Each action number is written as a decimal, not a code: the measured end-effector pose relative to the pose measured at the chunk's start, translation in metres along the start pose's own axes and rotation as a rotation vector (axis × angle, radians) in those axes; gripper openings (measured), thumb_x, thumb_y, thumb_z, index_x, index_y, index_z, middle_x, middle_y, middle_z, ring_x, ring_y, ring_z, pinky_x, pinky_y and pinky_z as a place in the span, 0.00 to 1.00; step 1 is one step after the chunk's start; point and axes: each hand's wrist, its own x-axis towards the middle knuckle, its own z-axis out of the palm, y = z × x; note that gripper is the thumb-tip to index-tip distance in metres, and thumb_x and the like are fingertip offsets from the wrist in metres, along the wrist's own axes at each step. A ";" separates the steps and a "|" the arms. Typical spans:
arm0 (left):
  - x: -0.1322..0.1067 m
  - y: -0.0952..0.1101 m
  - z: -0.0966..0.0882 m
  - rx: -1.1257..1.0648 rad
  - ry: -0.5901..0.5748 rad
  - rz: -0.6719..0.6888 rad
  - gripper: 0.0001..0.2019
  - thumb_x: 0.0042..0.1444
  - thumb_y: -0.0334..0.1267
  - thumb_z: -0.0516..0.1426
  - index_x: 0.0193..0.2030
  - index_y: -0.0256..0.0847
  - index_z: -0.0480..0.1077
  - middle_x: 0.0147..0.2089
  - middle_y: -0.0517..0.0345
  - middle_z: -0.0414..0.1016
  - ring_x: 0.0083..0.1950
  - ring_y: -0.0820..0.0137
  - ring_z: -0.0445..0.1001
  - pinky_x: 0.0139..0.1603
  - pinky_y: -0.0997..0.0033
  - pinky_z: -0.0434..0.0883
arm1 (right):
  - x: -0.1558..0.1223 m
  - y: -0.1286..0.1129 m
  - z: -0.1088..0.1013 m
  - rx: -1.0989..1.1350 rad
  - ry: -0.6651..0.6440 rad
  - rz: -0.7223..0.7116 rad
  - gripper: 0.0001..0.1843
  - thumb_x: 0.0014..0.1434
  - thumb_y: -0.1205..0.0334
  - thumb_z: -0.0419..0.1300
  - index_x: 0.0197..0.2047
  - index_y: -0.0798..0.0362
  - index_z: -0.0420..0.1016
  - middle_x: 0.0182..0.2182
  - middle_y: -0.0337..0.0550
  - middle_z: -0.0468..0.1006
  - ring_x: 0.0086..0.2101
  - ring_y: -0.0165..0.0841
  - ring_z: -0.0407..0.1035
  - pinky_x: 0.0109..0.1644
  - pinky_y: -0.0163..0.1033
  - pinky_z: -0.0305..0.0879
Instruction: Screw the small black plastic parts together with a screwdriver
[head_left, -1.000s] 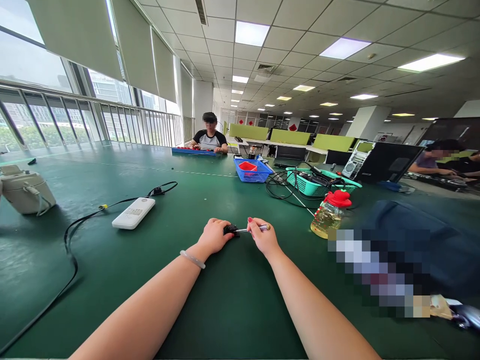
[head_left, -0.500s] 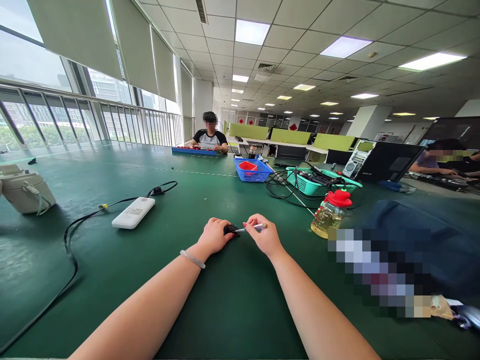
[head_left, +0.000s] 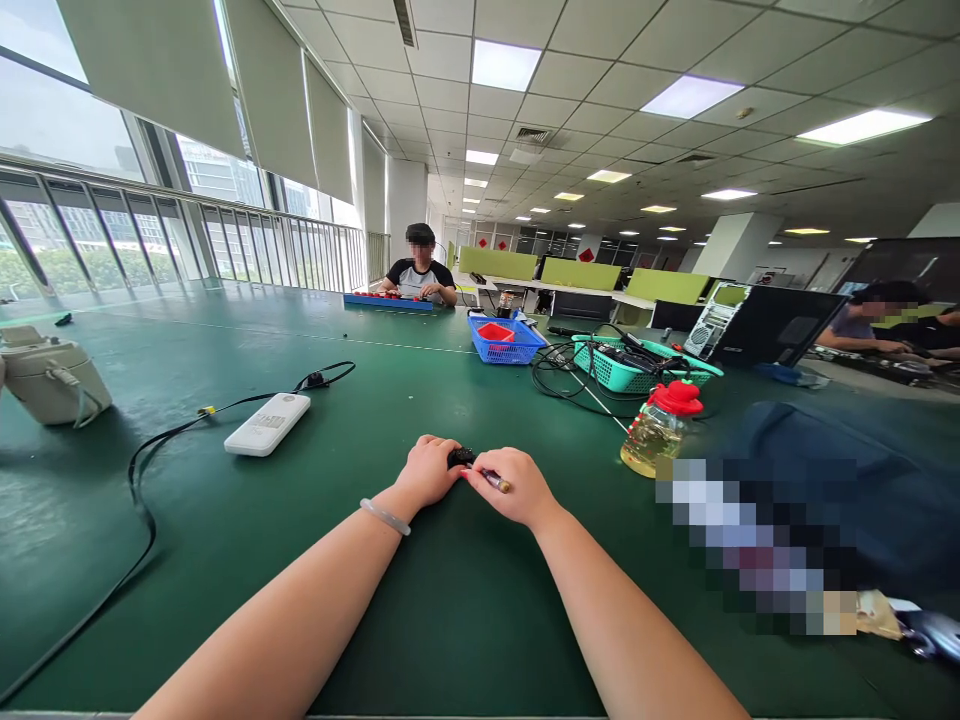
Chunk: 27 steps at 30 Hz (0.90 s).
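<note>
My left hand point(head_left: 426, 472) rests on the green table point(head_left: 225, 520) with its fingers closed around a small black part point(head_left: 460, 457). My right hand point(head_left: 514, 488) is curled right beside it, gripping a thin tool point(head_left: 496, 481) with a pale shaft and a brownish end. The tool's tip points at the black part. A bracelet point(head_left: 385, 517) sits on my left wrist.
A white remote-like device point(head_left: 268, 425) and a black cable point(head_left: 142, 480) lie to the left, a beige bag point(head_left: 54, 378) further left. A bottle with a red cap point(head_left: 660, 428), a blue basket point(head_left: 504, 340) and a green basket point(head_left: 637, 365) stand to the right. People sit across the table.
My right hand has moved left, closer to my left hand, and the tool has tilted from nearly level to pointing down-right at its rear end. The left hand stayed put.
</note>
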 end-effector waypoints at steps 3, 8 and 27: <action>-0.001 -0.001 0.000 -0.004 -0.001 0.008 0.16 0.57 0.44 0.57 0.50 0.42 0.73 0.51 0.50 0.77 0.60 0.55 0.65 0.60 0.58 0.64 | -0.001 0.009 0.001 0.174 0.102 0.163 0.18 0.61 0.53 0.55 0.23 0.50 0.72 0.20 0.38 0.72 0.23 0.30 0.63 0.29 0.34 0.55; 0.000 -0.003 0.002 -0.009 0.006 0.005 0.16 0.57 0.46 0.57 0.49 0.43 0.73 0.51 0.51 0.77 0.60 0.54 0.64 0.61 0.56 0.64 | -0.003 0.021 0.000 0.381 0.196 0.306 0.18 0.59 0.49 0.56 0.23 0.50 0.73 0.17 0.36 0.68 0.21 0.30 0.62 0.27 0.34 0.57; -0.001 -0.001 0.000 0.006 -0.007 0.008 0.17 0.58 0.45 0.56 0.51 0.42 0.72 0.53 0.51 0.76 0.61 0.54 0.63 0.61 0.57 0.63 | -0.004 0.016 -0.002 0.226 0.182 0.206 0.16 0.60 0.53 0.56 0.23 0.50 0.73 0.22 0.39 0.74 0.27 0.32 0.66 0.33 0.35 0.59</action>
